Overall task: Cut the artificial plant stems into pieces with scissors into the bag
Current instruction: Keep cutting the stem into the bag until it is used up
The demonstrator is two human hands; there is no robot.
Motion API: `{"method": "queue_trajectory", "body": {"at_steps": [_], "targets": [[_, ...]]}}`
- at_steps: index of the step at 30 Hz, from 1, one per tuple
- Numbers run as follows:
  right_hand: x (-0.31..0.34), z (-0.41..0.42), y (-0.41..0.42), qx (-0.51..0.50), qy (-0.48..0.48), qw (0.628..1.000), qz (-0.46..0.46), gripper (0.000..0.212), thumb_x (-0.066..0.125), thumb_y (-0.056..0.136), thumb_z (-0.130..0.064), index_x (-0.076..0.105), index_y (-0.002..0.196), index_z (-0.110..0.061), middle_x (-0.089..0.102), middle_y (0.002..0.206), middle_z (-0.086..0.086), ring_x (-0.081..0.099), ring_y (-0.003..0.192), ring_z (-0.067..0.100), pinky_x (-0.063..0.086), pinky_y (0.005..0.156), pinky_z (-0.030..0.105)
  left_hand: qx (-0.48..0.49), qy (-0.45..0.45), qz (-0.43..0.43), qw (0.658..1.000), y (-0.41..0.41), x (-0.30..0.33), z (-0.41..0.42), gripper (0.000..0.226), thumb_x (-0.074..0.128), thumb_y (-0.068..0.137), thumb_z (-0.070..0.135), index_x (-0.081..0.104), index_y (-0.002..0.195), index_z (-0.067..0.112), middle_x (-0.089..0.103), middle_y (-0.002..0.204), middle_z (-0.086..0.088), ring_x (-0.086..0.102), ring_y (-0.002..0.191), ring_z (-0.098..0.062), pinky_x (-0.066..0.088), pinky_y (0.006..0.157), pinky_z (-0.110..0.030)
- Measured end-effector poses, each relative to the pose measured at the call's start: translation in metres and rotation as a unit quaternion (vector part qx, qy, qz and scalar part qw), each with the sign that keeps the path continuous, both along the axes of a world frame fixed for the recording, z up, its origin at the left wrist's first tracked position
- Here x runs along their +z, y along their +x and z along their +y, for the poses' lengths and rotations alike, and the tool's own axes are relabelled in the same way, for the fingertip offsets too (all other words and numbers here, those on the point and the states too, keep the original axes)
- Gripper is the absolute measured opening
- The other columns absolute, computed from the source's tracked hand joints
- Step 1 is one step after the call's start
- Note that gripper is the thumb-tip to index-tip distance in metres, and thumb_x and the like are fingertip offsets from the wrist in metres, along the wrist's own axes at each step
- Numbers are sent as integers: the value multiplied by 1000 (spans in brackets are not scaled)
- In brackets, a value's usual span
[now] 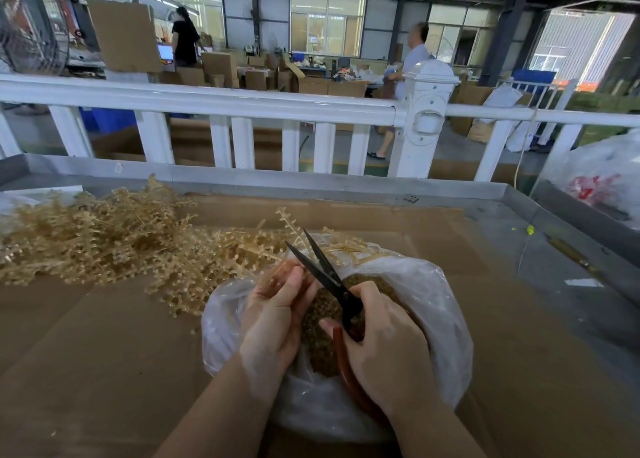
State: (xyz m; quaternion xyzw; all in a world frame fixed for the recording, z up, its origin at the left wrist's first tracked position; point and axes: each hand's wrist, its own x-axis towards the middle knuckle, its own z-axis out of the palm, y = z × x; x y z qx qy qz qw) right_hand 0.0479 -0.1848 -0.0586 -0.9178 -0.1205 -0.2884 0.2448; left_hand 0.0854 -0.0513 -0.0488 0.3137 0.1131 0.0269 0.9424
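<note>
A clear plastic bag (440, 302) lies open on the cardboard in front of me, with brownish cut pieces (322, 340) inside. My left hand (277, 315) grips a bundle of golden beaded plant stems (277, 274) over the bag's mouth. My right hand (381, 350) holds black-bladed scissors (322, 267) with red handles. The blades are spread apart and point up and away, right beside the stems held by my left fingers. A large heap of uncut golden stems (104, 236) lies to the left.
Cardboard sheets (104, 353) cover a metal-rimmed table (519, 194). A white railing (242, 104) runs behind it. Another plastic bag with red contents (595, 180) sits at the far right. Small yellow bits (530, 230) lie right of the cardboard. Two people stand among boxes in the background.
</note>
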Motion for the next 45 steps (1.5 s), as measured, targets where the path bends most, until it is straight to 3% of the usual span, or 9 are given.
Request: {"method": "queue_trajectory", "body": {"at_steps": [3,6,11,15,19,23,28,40,45], "targets": [[-1,-1,1,0,-10,1000,15,35,65,81,-51,55,100,-23,61,83,-9,58,76,8,48,66,20,-10,1,3,1000,0,0,0,16,59,83,-3,62,98,1,71,79,-10,69,67,-14,58,58,-20],[-2,-2,1,-4,-3,1000,12,36,67,80,-50,57,100,-22,62,83,-8,58,75,8,46,66,18,5,-4,5,1000,0,1,0,33,63,70,-7,58,102,-2,71,79,-12,71,69,-16,57,57,-21],[2,-6,0,21,40,999,-23,34,69,77,-49,59,94,-21,61,77,-11,58,72,7,43,63,17,48,20,1,999,1,2,-2,22,54,83,-17,54,79,5,56,69,-7,67,63,-13,58,59,-21],[1,-7,0,56,12,998,-3,36,60,78,-56,58,93,-23,59,77,-12,56,72,6,46,65,18,56,51,13,997,0,3,-2,14,54,85,-13,57,91,0,60,84,-15,65,73,-20,57,69,-28],[-1,-8,1,43,-10,999,17,39,57,77,-58,58,95,-24,59,76,-11,55,72,6,42,63,17,68,38,-2,997,-1,3,-1,21,50,87,-15,56,81,4,64,71,-8,68,61,-12,57,57,-21],[-1,-8,1,43,-17,999,24,40,57,77,-60,58,95,-25,59,76,-13,55,71,4,38,62,12,55,38,-18,998,-1,1,0,21,48,87,-16,58,88,3,68,69,-6,69,63,-13,58,62,-22],[0,-10,1,52,-21,998,34,40,53,77,-62,56,94,-27,58,75,-14,53,68,1,32,60,5,49,46,-19,998,-2,3,-2,23,47,86,-17,59,88,3,70,70,-8,70,62,-13,56,56,-21],[-2,-12,6,65,-27,997,38,43,44,78,-67,50,93,-27,60,74,-10,56,65,6,46,59,17,15,57,-7,998,-2,0,0,17,54,83,-14,62,88,0,71,76,-9,71,66,-14,56,57,-19],[-2,-12,6,68,-35,996,43,42,45,80,-65,49,94,-26,62,76,-10,59,65,5,47,58,16,5,44,-3,999,-2,-1,2,16,58,78,-12,62,87,1,71,76,-9,70,66,-14,55,55,-19]]}}
